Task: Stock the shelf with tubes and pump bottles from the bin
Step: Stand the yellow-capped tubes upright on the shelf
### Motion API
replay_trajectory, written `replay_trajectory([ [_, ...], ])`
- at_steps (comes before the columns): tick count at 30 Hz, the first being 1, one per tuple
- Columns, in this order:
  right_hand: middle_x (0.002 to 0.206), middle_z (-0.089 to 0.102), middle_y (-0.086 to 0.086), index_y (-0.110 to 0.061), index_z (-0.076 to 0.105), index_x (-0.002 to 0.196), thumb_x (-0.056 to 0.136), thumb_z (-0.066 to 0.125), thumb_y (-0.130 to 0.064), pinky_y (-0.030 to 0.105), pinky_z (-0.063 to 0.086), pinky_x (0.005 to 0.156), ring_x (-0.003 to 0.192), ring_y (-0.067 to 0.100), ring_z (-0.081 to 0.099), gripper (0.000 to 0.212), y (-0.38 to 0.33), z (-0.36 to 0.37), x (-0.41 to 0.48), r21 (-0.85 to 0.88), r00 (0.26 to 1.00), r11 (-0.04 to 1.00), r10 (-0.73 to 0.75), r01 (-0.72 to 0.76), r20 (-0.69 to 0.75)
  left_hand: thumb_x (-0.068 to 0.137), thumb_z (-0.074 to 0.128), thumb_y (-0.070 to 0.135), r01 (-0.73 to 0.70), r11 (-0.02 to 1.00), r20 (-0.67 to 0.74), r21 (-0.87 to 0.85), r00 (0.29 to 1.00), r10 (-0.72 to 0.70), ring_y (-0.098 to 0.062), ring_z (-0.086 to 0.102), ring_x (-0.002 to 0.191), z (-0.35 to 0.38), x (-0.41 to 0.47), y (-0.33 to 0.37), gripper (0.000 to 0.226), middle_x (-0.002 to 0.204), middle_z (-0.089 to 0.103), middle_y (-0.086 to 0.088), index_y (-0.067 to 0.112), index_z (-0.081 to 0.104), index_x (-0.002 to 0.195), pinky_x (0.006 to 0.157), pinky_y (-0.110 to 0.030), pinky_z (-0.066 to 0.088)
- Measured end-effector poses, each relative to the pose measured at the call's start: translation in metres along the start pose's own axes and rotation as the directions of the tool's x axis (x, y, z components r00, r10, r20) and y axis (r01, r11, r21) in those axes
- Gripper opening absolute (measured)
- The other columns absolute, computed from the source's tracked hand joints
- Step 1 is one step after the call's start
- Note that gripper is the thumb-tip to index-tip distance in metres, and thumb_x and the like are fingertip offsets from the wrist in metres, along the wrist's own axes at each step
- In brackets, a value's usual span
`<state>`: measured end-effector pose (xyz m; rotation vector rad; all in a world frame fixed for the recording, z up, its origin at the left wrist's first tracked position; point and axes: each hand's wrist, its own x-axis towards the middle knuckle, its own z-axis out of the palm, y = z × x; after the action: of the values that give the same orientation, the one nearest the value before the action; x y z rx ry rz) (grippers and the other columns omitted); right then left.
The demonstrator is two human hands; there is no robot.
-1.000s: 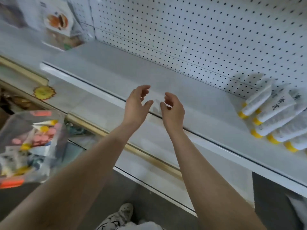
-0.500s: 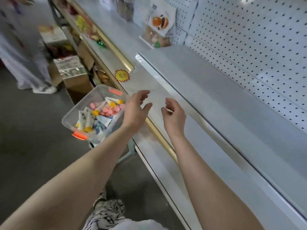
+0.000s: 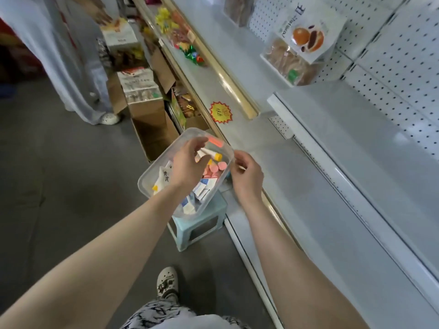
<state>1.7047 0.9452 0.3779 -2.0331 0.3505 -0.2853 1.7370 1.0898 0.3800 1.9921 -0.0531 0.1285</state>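
A clear plastic bin (image 3: 152, 176) stands on a pale green stool (image 3: 202, 222) beside the shelf unit. It holds white tubes with yellow caps (image 3: 212, 154), pink-capped items (image 3: 215, 170) and blue-and-white tubes (image 3: 202, 189). My left hand (image 3: 187, 166) hovers over the bin, fingers loosely curled, holding nothing. My right hand (image 3: 247, 176) hangs just past the bin's right rim, fingers relaxed and empty. The white shelf (image 3: 356, 148) with its pegboard back stretches along the right.
Another person in pale clothing (image 3: 78, 67) stands at the upper left next to cardboard boxes (image 3: 140, 96) on the floor. Snack bags (image 3: 297, 55) sit on the shelf's far end. A yellow starburst price tag (image 3: 220, 112) marks the lower shelf edge. My shoe (image 3: 167, 282) is on the grey floor.
My view swung left and down from the shelf to the bin. Both hands moved from the shelf edge to the bin, the left one now over its contents.
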Motion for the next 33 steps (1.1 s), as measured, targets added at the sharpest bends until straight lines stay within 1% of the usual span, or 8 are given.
replay_trajectory([
  [3,0.114,0.069,-0.007,-0.021,0.067,0.119,0.091,0.065,-0.012,0.028,0.051,0.093,0.104,0.009,0.063,0.030,-0.001,0.036,0.009,-0.010,0.999,0.999,0.043,-0.043,0.029,0.086,0.067,0.008,0.063,0.998,0.007,0.027,0.998,-0.063,-0.010,0.058,0.107,-0.022,0.019,-0.029,0.039,0.114,0.062,0.006,0.019,0.059,0.123,0.093,-0.025,0.048],
  [6,0.115,0.068,-0.006,-0.020,0.066,0.119,0.091,0.063,-0.012,0.026,0.050,0.090,0.104,0.009,0.062,0.029,0.005,0.067,0.014,-0.037,0.994,0.997,0.070,-0.067,0.084,0.088,0.066,0.011,0.121,0.991,0.007,0.064,0.993,-0.121,-0.011,0.058,0.108,-0.036,0.031,-0.058,0.038,0.119,0.062,0.005,0.021,0.058,0.124,0.096,-0.031,0.049],
  [13,0.113,0.069,-0.006,-0.025,0.067,0.114,0.090,0.063,-0.012,0.037,0.053,0.091,0.106,0.013,0.062,0.027,0.042,0.123,0.025,-0.094,0.965,0.981,0.183,-0.168,0.189,0.087,0.067,0.009,0.286,0.949,0.017,0.130,0.957,-0.290,-0.013,0.060,0.110,-0.042,0.035,-0.134,0.042,0.121,0.062,0.005,0.022,0.058,0.126,0.097,-0.036,0.051],
  [20,0.118,0.066,-0.008,-0.020,0.064,0.122,0.093,0.062,-0.011,0.018,0.045,0.085,0.104,0.008,0.061,0.031,0.089,0.175,0.047,-0.155,0.910,0.961,0.267,-0.228,0.316,0.089,0.066,0.012,0.426,0.884,0.039,0.192,0.897,-0.440,-0.015,0.056,0.117,-0.027,0.040,-0.209,0.048,0.132,0.055,0.000,0.023,0.053,0.133,0.101,-0.035,0.048],
  [24,0.121,0.065,-0.005,-0.019,0.062,0.124,0.094,0.062,-0.014,0.025,0.050,0.092,0.109,0.012,0.062,0.030,0.122,0.212,0.056,-0.186,0.866,0.946,0.320,-0.267,0.384,0.090,0.065,0.018,0.490,0.831,0.068,0.263,0.850,-0.522,-0.019,0.053,0.121,-0.013,0.052,-0.249,0.052,0.140,0.049,-0.001,0.025,0.047,0.139,0.101,-0.039,0.048],
  [26,0.123,0.064,-0.005,-0.019,0.060,0.126,0.094,0.061,-0.015,0.024,0.049,0.094,0.112,0.011,0.060,0.032,0.135,0.227,0.060,-0.198,0.838,0.937,0.346,-0.287,0.421,0.091,0.063,0.017,0.512,0.813,0.082,0.278,0.830,-0.552,-0.022,0.049,0.126,-0.006,0.057,-0.264,0.055,0.143,0.046,-0.004,0.022,0.043,0.143,0.104,-0.042,0.045],
  [29,0.122,0.064,-0.003,-0.021,0.058,0.126,0.094,0.061,-0.015,0.021,0.047,0.091,0.108,0.009,0.059,0.033,0.153,0.245,0.063,-0.218,0.806,0.928,0.371,-0.302,0.462,0.093,0.060,0.016,0.505,0.806,0.089,0.307,0.828,-0.553,-0.024,0.043,0.132,0.006,0.063,-0.279,0.058,0.147,0.043,-0.006,0.017,0.039,0.146,0.109,-0.038,0.037],
  [33,0.115,0.065,-0.002,-0.020,0.057,0.127,0.094,0.063,-0.019,0.033,0.050,0.095,0.102,0.010,0.059,0.034,0.176,0.268,0.068,-0.248,0.798,0.927,0.371,-0.283,0.476,0.094,0.056,0.011,0.494,0.789,0.082,0.365,0.828,-0.555,-0.027,0.045,0.129,0.024,0.075,-0.289,0.055,0.145,0.044,-0.009,0.015,0.038,0.146,0.102,-0.033,0.037],
])
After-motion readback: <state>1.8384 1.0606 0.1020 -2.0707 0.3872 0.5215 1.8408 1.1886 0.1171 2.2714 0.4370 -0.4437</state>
